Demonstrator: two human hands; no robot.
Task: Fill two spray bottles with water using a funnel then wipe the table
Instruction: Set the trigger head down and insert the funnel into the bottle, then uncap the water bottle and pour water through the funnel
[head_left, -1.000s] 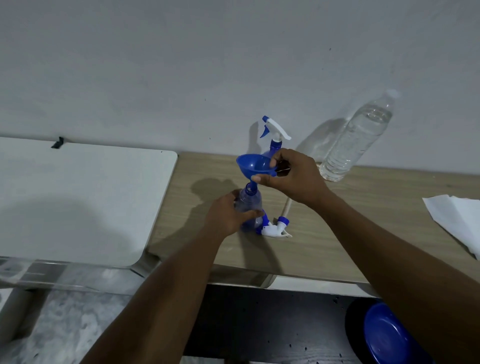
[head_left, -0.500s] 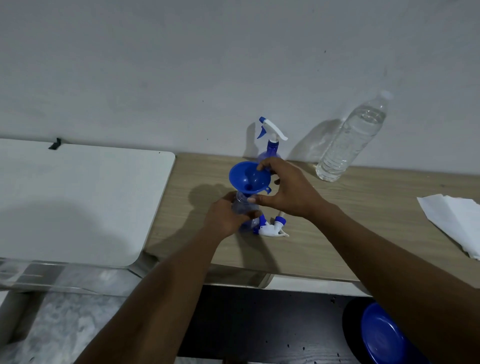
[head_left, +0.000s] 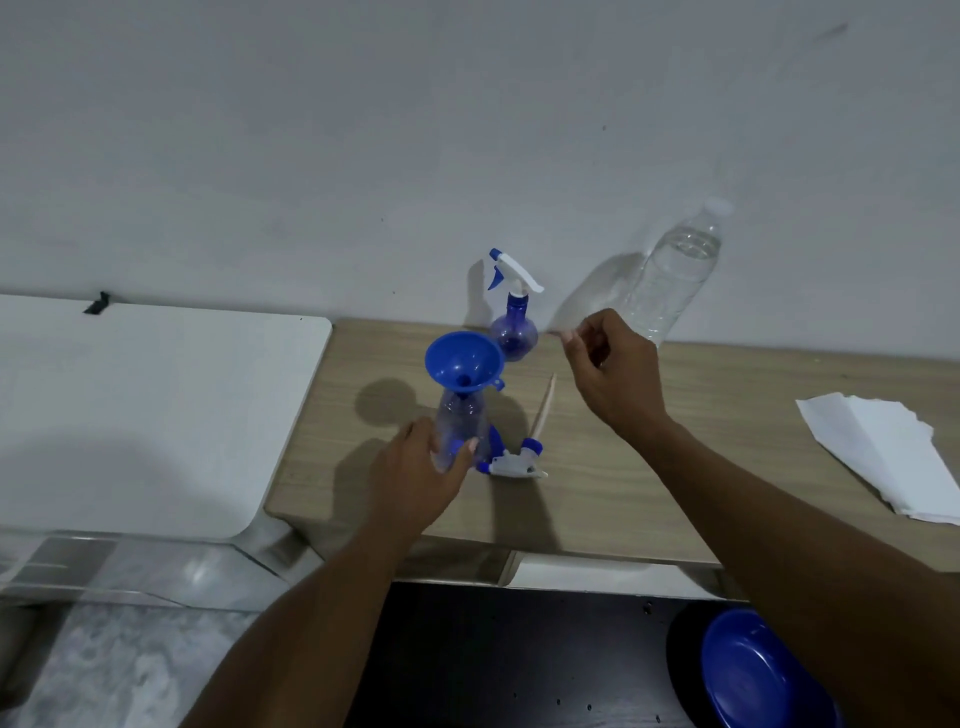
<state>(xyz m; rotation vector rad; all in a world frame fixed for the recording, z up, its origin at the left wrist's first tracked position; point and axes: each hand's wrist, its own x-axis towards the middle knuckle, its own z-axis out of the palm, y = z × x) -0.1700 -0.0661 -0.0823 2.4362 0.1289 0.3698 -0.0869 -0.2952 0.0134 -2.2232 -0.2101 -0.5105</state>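
A blue funnel (head_left: 464, 360) sits in the neck of an uncapped clear-blue spray bottle (head_left: 460, 423) on the wooden table (head_left: 649, 467). My left hand (head_left: 415, 478) grips this bottle near its base. Its white and blue spray head (head_left: 517, 462) lies on the table beside it, tube pointing away. A second spray bottle (head_left: 511, 327) with its head on stands by the wall. My right hand (head_left: 608, 371) hovers above the table with loosely curled fingers, holding nothing, between the funnel and a clear water bottle (head_left: 675, 275).
A stack of white paper towels (head_left: 883, 457) lies at the table's right. A white tabletop (head_left: 145, 410) adjoins on the left. A blue bowl (head_left: 758, 670) sits low at the bottom right, below the table edge. The wall stands close behind.
My right hand set the funnel into the bottle neck, let go of it and moved up and right toward the water bottle. My left hand kept hold of the bottle.
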